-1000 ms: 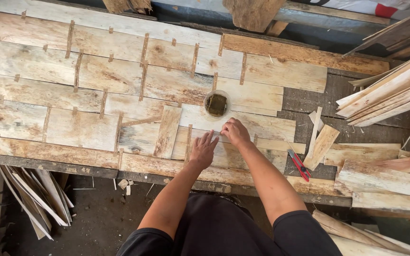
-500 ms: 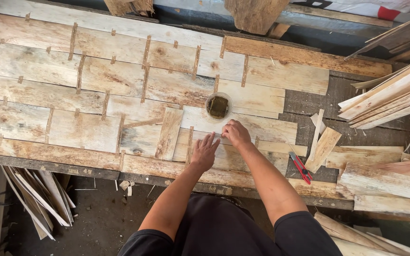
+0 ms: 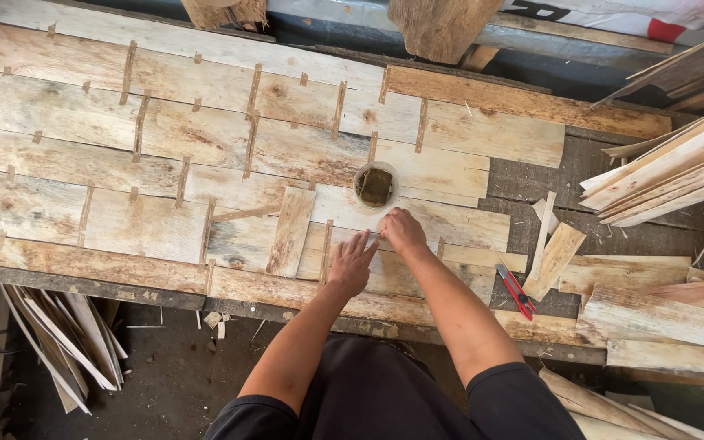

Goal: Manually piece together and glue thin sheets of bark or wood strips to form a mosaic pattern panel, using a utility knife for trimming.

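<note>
Thin pale wood veneer sheets point(image 3: 165, 147) lie edge to edge on a workbench, joined by short brown tape strips point(image 3: 250, 147). My left hand point(image 3: 352, 262) rests flat on a sheet near the bench's front edge, fingers apart. Just to its right, my right hand point(image 3: 402, 229) is curled with its fingertips pressed on the veneer; whether it pinches a strip of tape is hidden. A small round tub point(image 3: 375, 185) with a dark wet sponge sits right behind both hands. A loose narrow veneer piece point(image 3: 291, 231) lies at a slant left of my left hand.
A red-handled cutter point(image 3: 517, 292) lies on the bench right of my right arm, next to small veneer offcuts point(image 3: 554, 257). Stacked veneer strips point(image 3: 670, 167) fill the right side. More scrap strips point(image 3: 59, 338) lean on the floor at lower left.
My right hand has shifted slightly along the seam below the tub. My left hand stays flat in almost the same place.
</note>
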